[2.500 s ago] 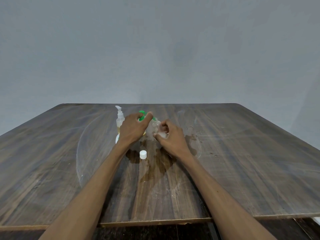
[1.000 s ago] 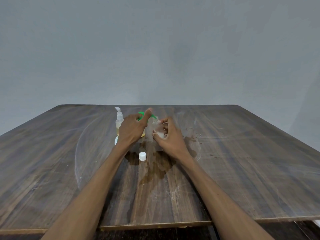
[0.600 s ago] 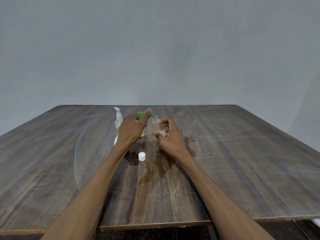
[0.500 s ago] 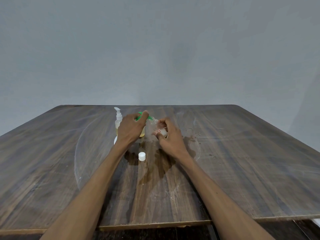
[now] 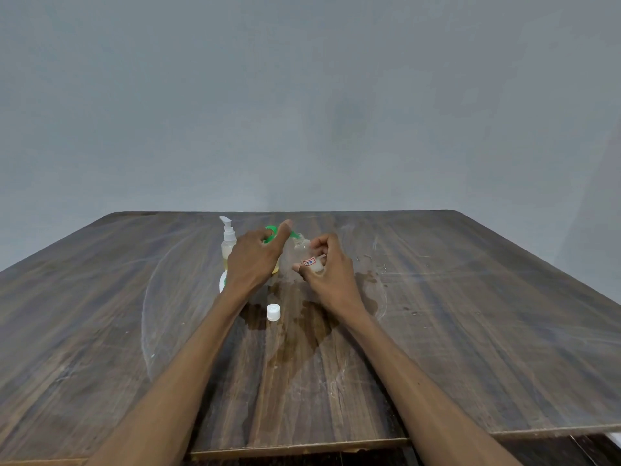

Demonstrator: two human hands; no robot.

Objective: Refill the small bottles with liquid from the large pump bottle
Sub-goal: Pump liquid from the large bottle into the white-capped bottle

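Two bare hands meet over the far middle of a wooden table (image 5: 470, 331). The left hand (image 5: 252, 260) is curled over the green pump head (image 5: 270, 231) of the large pump bottle (image 5: 275, 268), its forefinger lying straight along the top; only a sliver of the bottle's yellowish body shows below the knuckles, the rest hidden behind the hand. Just right of that hand, the right hand (image 5: 332, 270) pinches a small clear bottle (image 5: 304, 252) between thumb and curled fingers — tilted, its open neck up under the green spout, a white label with red marks on its side.

Left of and just behind the left hand stands a second small bottle (image 5: 228, 245), slim and translucent, with a white pump top and pale yellow liquid inside. A round white lid-like shape (image 5: 221, 284) peeks out beside the left wrist; I cannot tell what it is. Nearer the person, between the two forearms, a small white ribbed cap (image 5: 273, 312) sits on the boards.

The tabletop is dark plank wood with long grain, scuffed with pale curved streaks — and a dark wet patch (image 5: 302, 331) spreads beneath the hands. Behind it rises a plain grey wall (image 5: 309, 102).
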